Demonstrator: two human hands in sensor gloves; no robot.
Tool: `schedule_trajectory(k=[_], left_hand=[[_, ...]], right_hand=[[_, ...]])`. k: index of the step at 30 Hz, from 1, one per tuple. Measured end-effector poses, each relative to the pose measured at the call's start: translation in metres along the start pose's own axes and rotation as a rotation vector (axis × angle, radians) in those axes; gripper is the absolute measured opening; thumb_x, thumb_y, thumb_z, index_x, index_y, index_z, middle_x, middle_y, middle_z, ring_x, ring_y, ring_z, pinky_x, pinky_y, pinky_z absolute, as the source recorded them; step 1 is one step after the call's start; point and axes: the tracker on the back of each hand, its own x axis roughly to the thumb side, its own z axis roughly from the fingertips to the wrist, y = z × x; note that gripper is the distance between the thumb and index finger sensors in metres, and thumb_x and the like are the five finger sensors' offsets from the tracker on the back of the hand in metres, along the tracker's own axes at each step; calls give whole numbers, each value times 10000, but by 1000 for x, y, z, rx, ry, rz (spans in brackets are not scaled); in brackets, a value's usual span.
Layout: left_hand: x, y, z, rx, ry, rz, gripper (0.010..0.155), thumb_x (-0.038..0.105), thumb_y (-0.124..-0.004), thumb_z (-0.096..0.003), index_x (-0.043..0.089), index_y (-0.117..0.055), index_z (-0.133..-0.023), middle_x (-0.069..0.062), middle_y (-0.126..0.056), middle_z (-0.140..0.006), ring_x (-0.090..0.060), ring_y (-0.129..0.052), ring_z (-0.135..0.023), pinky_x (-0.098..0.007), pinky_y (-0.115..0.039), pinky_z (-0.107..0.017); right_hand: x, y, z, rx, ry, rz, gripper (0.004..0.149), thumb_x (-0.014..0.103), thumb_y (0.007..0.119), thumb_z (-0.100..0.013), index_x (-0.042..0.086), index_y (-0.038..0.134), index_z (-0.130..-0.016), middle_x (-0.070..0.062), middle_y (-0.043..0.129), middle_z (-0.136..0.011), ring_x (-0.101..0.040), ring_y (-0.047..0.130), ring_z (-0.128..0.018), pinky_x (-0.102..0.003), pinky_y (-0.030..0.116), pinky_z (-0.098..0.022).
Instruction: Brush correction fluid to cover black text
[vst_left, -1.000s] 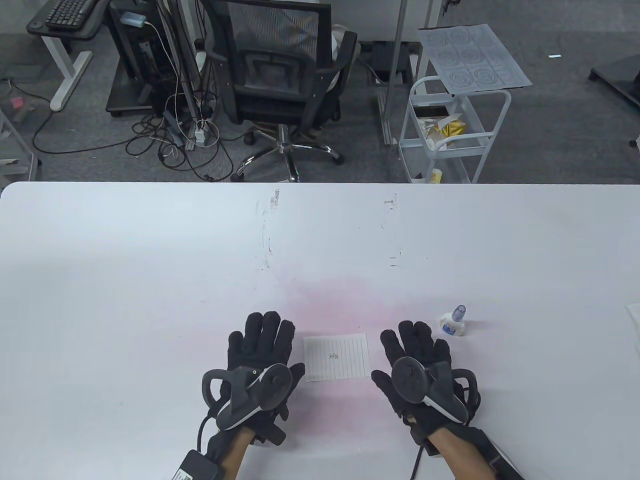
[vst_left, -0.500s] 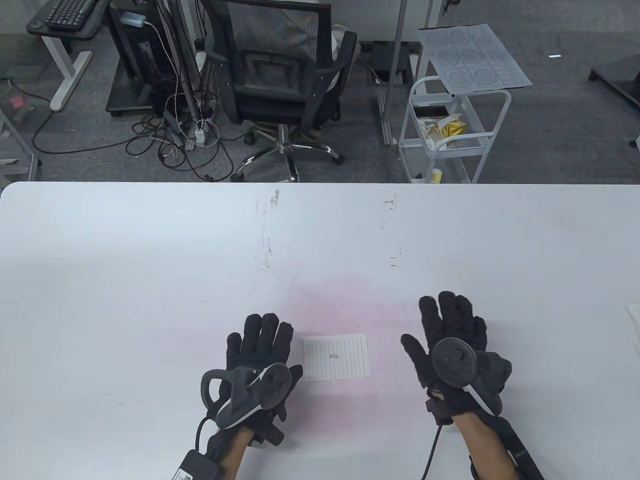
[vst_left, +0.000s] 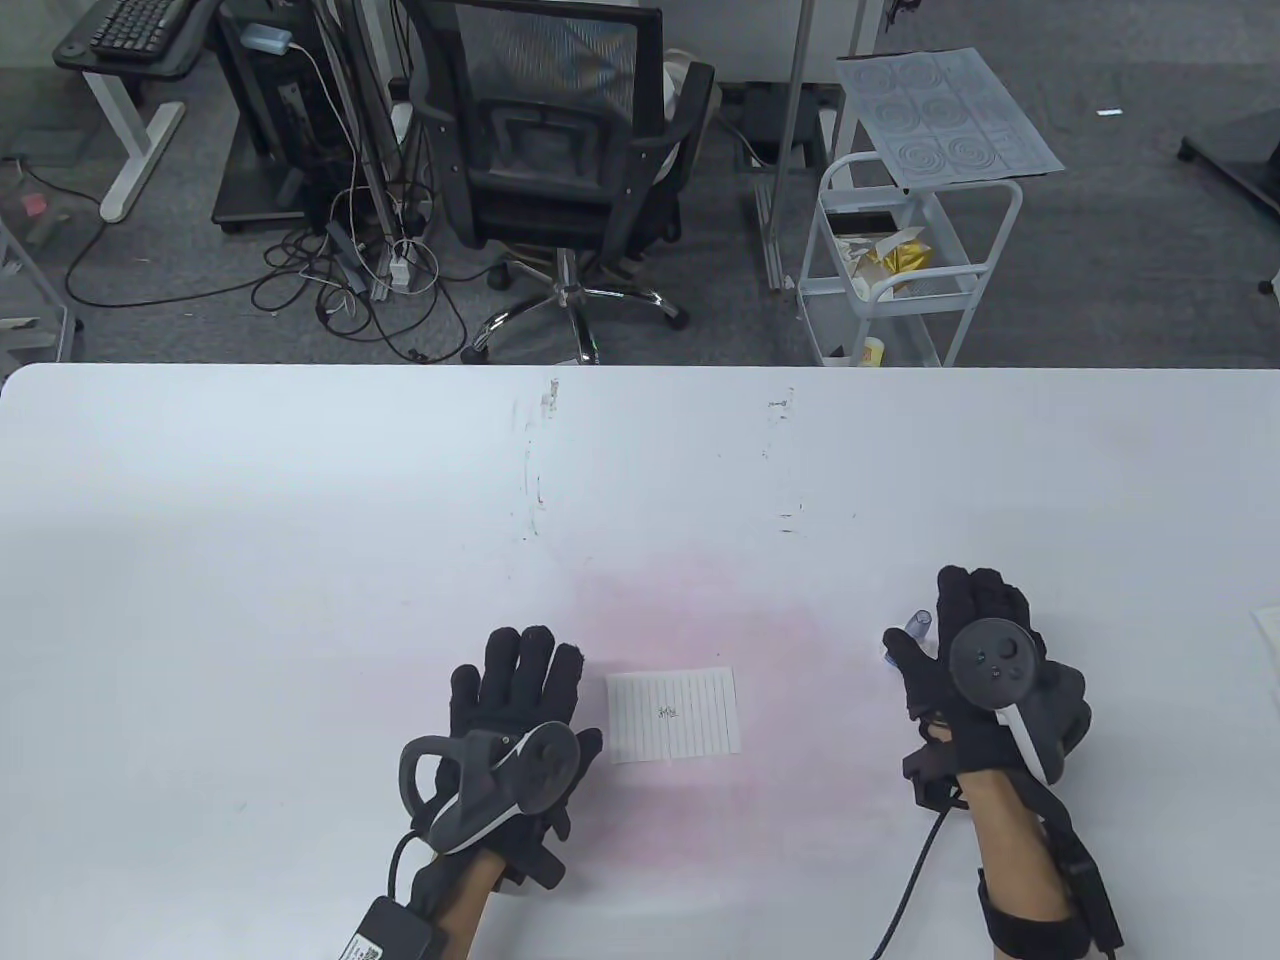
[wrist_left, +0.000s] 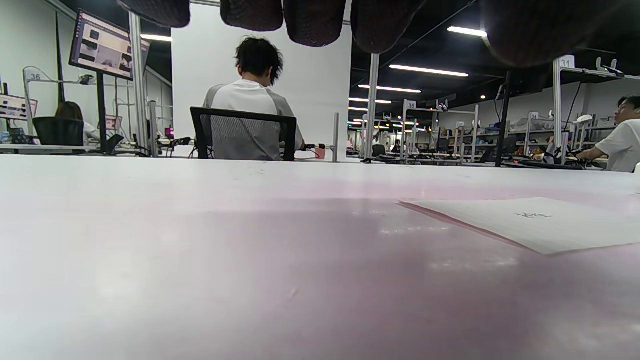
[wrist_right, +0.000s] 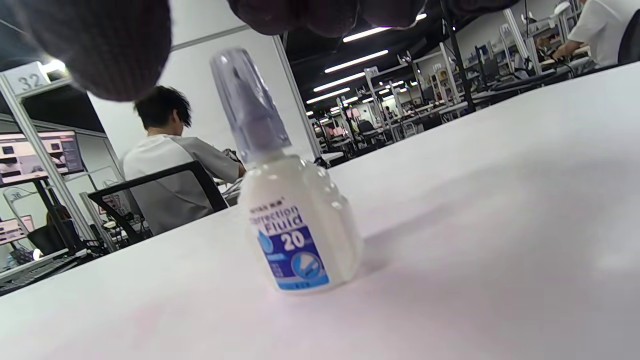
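Note:
A small lined paper (vst_left: 672, 715) with a bit of black text (vst_left: 668, 712) lies flat near the table's front middle; it also shows in the left wrist view (wrist_left: 530, 222). A white correction fluid bottle (wrist_right: 292, 220) with a translucent blue-grey cap stands upright on the table to the paper's right; in the table view only its cap (vst_left: 918, 623) peeks out past my right hand (vst_left: 965, 650). My right hand hovers over the bottle, fingers spread, not gripping it. My left hand (vst_left: 520, 690) rests flat and open on the table left of the paper.
The white table (vst_left: 300, 520) has faint scuff marks toward its far side. Another sheet of paper (vst_left: 1268, 630) lies at the right edge. Beyond the far edge stand an office chair (vst_left: 560, 160) and a white cart (vst_left: 900, 270).
My right hand moved right and forward from beside the paper to over the bottle, now covering most of it. My left hand and the paper have stayed put.

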Motion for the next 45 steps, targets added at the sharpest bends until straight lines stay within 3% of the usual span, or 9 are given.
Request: schedule_trajectory(k=[5, 12, 23, 32, 38, 45], left_hand=[[1, 1, 0, -5, -4, -8, 772, 655, -680, -401, 348, -457, -1074, -22, -402, -1192, -346, -435, -1131, -618, -488, -768], [2, 1, 0, -5, -10, -15, 772, 653, -681, -402, 347, -457, -1075, -23, -399, -1193, -347, -430, -1132, -619, -486, -769], [3, 1, 0, -10, -4, -16, 774, 654, -682, -400, 348, -458, -1074, -23, -399, -1193, -348, -430, -1131, -619, -487, -768], [4, 0, 0, -17, -7, -2, 770, 654, -681, -401, 350, -460, -1073, -21, -403, -1192, -347, -434, -1130, -618, -489, -767], [7, -1, 0, -26, -16, 20, 771, 655, -682, -401, 348, -461, -1073, -24, -404, -1192, -349, -436, -1128, -615, -493, -767], [18, -1, 1, -38, -59, 59, 774, 660, -683, -398, 346, -468, -1072, -24, -416, -1190, -346, -452, -1126, -611, -508, -765]], right_hand=[[-10, 19, -15, 72, 64, -44, 784, 549, 857, -346, 219, 546, -986, -60, 550, -1009, -409, 700, -908, -614, 554, -662], [-13, 30, -17, 104, 67, -27, 602, 496, 890, -336, 235, 739, -857, -37, 778, -859, -362, 921, -696, -574, 657, -613], [3, 17, -7, 16, -13, -24, 582, 510, 877, -334, 219, 771, -826, -45, 813, -806, -333, 945, -628, -568, 679, -589], [40, -6, 11, -39, -170, -26, 581, 528, 872, -332, 208, 789, -810, -47, 836, -771, -315, 962, -582, -561, 700, -567], [72, -13, 31, -11, -286, -49, 581, 540, 867, -334, 198, 804, -800, -52, 853, -750, -309, 974, -554, -559, 710, -558], [108, -3, 58, 127, -430, -90, 581, 542, 867, -337, 195, 811, -799, -53, 862, -742, -307, 978, -545, -558, 715, -554]])
